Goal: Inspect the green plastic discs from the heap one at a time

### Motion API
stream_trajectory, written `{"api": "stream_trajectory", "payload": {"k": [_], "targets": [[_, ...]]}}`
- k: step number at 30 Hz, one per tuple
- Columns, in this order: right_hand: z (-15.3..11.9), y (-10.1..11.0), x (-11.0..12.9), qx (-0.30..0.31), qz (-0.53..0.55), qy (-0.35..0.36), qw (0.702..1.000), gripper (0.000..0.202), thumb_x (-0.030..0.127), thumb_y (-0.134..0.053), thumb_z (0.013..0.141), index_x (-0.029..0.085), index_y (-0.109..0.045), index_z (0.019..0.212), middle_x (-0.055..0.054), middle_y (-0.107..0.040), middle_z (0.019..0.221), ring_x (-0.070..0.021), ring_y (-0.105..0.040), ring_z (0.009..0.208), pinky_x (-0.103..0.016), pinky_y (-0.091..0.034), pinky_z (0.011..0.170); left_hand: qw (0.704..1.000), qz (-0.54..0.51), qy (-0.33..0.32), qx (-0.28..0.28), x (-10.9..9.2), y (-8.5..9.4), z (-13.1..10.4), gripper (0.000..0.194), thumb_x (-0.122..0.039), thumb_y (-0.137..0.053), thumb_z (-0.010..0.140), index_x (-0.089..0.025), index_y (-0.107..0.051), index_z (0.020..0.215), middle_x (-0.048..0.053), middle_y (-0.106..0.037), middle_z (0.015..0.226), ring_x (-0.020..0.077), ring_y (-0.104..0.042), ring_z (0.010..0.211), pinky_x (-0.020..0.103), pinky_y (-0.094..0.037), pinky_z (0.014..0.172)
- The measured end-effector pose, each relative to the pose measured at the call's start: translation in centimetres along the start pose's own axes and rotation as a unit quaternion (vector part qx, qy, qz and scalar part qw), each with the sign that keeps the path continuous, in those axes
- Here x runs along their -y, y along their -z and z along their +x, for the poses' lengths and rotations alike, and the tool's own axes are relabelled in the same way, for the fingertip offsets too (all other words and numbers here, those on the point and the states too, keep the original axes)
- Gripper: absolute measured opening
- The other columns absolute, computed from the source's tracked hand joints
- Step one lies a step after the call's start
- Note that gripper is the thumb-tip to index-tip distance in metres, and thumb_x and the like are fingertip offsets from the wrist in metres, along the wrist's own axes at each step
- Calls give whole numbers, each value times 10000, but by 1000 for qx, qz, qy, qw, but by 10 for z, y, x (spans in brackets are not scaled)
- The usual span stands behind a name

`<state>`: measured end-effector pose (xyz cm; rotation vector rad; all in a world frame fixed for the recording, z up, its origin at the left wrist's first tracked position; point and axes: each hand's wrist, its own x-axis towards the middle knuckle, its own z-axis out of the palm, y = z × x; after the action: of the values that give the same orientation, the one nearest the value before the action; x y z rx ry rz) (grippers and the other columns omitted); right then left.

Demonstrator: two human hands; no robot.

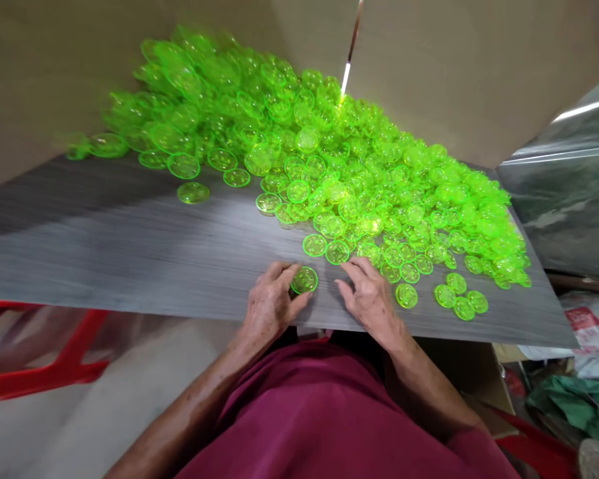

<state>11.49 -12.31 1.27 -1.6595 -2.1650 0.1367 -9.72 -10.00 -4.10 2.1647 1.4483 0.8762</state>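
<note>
A worker in a maroon top stood at a grey wood-grain table as both hands hovered low along its near edge, short of a broad heap of translucent bright-green round plastic discs. The left hand was curled narrowly about the left side of one lone translucent green plastic disc, fingertips at its far left rim and thumb at its near rim; whether the two pinched it or only framed it could not be told from where we stood. That disc lay flat, right of the left palm, in the gap between the hands and nearer the left. Being round, it offered no long axis.

The right hand stood part spread, thumb apart from the fingers, nothing between them. Its fingertips came to the near right rim of a second green plastic disc, which lay to the far left of that hand, beside a third matching disc. Right of the hand, just beside it, sat another loose green disc.
</note>
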Motion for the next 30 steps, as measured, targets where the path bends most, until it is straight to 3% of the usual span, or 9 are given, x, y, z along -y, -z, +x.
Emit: {"api": "stream_trajectory", "payload": {"k": [3,7,13,18,20,22,26,30], "targets": [[24,-5,14,63,-41,-20,997,151,192,-646,947,188,-715,1081,-96,-672,1071,-217,-654,943,-332,-570,794,997,-65,4,-34,9,4,1,388,-251,-716,837,-159,-688,1213,109,-688,1150,247,-703,961,351,-598,811],[49,-21,22,98,-102,-2,990,145,245,-624,981,189,-721,1074,-110,-660,1053,-230,-631,923,-341,-536,757,989,-141,40,-32,15,8,4,431,-309,-716,834,-187,-671,1245,69,-694,1136,175,-687,817,298,-596,722],[65,-40,10,88,-106,55,989,254,107,-506,984,196,-742,954,-132,-676,1010,-247,-616,912,-363,-538,748,972,-209,90,-53,18,12,3,490,-321,-745,797,-166,-672,1256,73,-707,1100,170,-684,810,288,-587,699],[42,-17,1,4,111,113,987,232,116,-473,987,206,-685,1007,-105,-711,1204,-240,-655,1134,-434,-557,975,959,-249,120,-56,15,13,1,484,-260,-724,786,-164,-677,1258,56,-752,1018,188,-713,829,315,-599,753],[29,-5,-1,7,234,76,969,181,185,-489,1013,214,-664,1049,-74,-747,1100,-204,-711,1033,-385,-592,905,949,-281,133,-50,10,13,1,490,-251,-715,792,-153,-671,1269,59,-768,990,195,-730,833,317,-604,769],[18,1,-3,41,352,17,935,156,276,-510,1034,222,-655,1056,-24,-753,908,-152,-722,793,-303,-605,722,937,-320,137,-41,5,11,0,506,-270,-720,797,-139,-663,1282,81,-778,1008,212,-745,871,328,-610,798],[9,-10,-6,53,481,-71,872,209,413,-602,993,217,-673,1013,19,-698,742,-114,-659,601,-237,-565,555,914,-387,123,0,-10,3,-2,558,-308,-722,823,-131,-634,1345,138,-766,1153,236,-756,963,356,-618,856],[7,-24,-5,-2,453,-100,886,238,423,-600,985,230,-716,1059,22,-686,747,-106,-641,563,-236,-568,545,913,-397,94,6,-23,-1,-3,471,-290,-720,828,-155,-705,1279,137,-754,1202,244,-743,1008,358,-612,872]]}}
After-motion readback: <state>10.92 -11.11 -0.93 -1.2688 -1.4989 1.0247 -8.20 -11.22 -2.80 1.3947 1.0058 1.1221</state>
